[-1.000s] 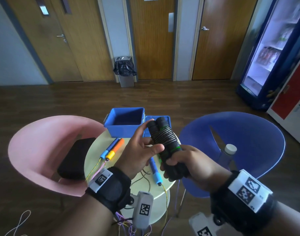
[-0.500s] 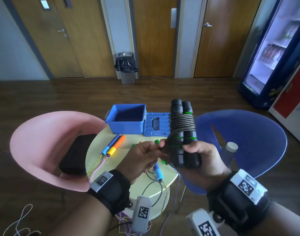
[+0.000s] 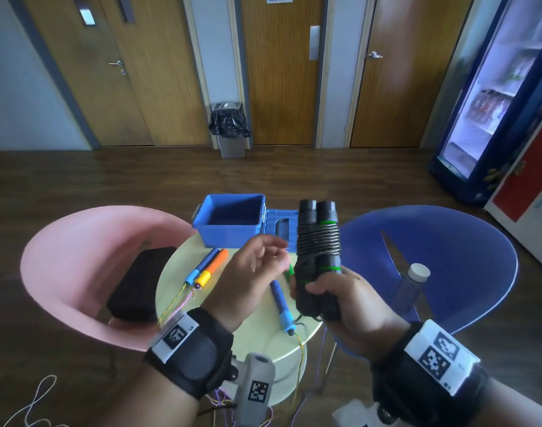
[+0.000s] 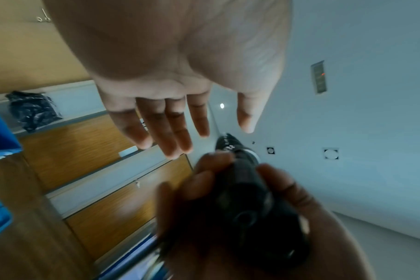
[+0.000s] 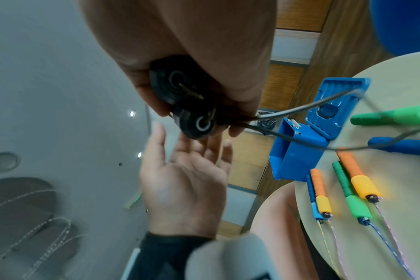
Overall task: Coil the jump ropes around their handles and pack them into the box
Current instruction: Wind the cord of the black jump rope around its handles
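Observation:
My right hand grips the lower half of a pair of black jump-rope handles and holds them upright above the round table. Black rope is coiled round their upper middle. A loose stretch of that rope trails from the handle ends toward the table. My left hand hovers just left of the handles, fingers straight and empty. The open blue box stands at the table's far edge, its lid folded back. Blue and orange handles, a blue handle and a green handle lie on the table.
A pink chair on the left holds a black pouch. A blue chair on the right holds a bottle. Thin coloured ropes hang over the table's near edge. A bin stands by the far doors.
My left hand was touching the coil and then pinching the rope; it has let go and opened. The right hand has brought the handles from tilted to upright.

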The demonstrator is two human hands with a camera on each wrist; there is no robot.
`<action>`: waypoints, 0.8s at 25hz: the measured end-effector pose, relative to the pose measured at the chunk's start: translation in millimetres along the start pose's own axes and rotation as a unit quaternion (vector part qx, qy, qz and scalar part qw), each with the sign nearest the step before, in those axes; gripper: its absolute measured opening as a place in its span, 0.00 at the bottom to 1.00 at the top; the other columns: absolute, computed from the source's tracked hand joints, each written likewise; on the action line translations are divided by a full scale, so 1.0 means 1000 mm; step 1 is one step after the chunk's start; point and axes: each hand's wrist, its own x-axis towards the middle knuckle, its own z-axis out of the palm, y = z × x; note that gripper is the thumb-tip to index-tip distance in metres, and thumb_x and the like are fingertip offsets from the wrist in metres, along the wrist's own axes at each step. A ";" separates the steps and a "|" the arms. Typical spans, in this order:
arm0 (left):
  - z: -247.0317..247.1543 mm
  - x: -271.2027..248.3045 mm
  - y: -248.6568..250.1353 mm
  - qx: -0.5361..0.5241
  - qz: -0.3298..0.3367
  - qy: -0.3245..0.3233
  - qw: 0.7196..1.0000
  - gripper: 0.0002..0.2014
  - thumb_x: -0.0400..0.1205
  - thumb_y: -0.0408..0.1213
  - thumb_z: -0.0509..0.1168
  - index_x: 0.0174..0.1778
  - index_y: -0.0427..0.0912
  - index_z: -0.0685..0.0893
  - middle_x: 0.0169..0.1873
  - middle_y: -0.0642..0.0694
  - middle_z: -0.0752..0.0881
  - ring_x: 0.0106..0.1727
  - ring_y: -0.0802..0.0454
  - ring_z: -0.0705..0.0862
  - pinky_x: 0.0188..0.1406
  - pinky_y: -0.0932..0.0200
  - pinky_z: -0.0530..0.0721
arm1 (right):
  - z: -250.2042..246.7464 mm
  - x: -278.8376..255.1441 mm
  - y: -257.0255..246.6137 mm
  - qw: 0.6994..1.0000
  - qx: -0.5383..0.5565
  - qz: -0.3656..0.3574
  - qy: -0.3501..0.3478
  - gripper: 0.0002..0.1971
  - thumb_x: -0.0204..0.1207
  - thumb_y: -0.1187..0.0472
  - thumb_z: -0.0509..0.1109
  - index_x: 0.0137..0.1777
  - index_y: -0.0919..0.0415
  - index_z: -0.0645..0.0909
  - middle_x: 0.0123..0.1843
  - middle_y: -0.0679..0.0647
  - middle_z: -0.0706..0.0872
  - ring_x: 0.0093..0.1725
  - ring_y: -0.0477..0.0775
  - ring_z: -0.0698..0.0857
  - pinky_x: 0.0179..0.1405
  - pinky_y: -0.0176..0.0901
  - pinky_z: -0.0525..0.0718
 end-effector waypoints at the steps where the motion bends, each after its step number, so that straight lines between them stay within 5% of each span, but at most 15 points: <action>1: 0.002 0.002 0.006 0.002 0.012 0.000 1.000 0.19 0.72 0.53 0.70 0.55 0.48 0.85 0.47 0.46 0.89 0.49 0.52 0.87 0.52 0.57 0.83 | 0.002 0.000 0.003 0.999 -0.036 0.002 0.006 0.11 0.58 0.68 0.66 0.41 0.66 0.84 0.37 0.62 0.83 0.37 0.59 0.78 0.35 0.47 0.74; 5: 0.015 -0.002 0.010 0.129 0.051 0.032 0.990 0.15 0.76 0.57 0.70 0.37 0.48 0.86 0.28 0.57 0.85 0.31 0.60 0.81 0.35 0.62 0.77 | 0.010 0.002 0.005 0.995 -0.094 0.002 0.039 0.06 0.58 0.67 0.66 0.36 0.64 0.82 0.33 0.63 0.79 0.34 0.59 0.75 0.34 0.50 0.72; 10: 0.017 -0.007 -0.013 0.341 0.164 0.086 0.922 0.24 0.83 0.60 0.57 0.37 0.44 0.85 0.31 0.52 0.84 0.36 0.54 0.82 0.37 0.51 0.80 | 0.012 0.003 0.008 0.991 -0.107 0.018 0.073 0.16 0.57 0.67 0.65 0.45 0.76 0.76 0.33 0.61 0.77 0.34 0.58 0.74 0.31 0.46 0.73; 15: 0.023 -0.004 -0.018 0.290 0.117 0.108 0.944 0.24 0.81 0.62 0.57 0.33 0.46 0.83 0.29 0.53 0.84 0.34 0.56 0.82 0.33 0.62 0.77 | 0.009 0.005 0.006 0.987 -0.116 0.025 0.107 0.13 0.57 0.66 0.65 0.43 0.71 0.78 0.33 0.62 0.78 0.32 0.57 0.76 0.32 0.48 0.75; 20: 0.026 0.002 -0.018 0.244 0.100 0.105 0.959 0.22 0.83 0.57 0.62 0.31 0.43 0.77 0.26 0.51 0.80 0.31 0.51 0.78 0.31 0.60 0.74 | 0.005 0.010 0.001 0.984 -0.120 0.035 0.124 0.10 0.56 0.65 0.67 0.39 0.64 0.81 0.32 0.59 0.80 0.35 0.58 0.76 0.37 0.51 0.74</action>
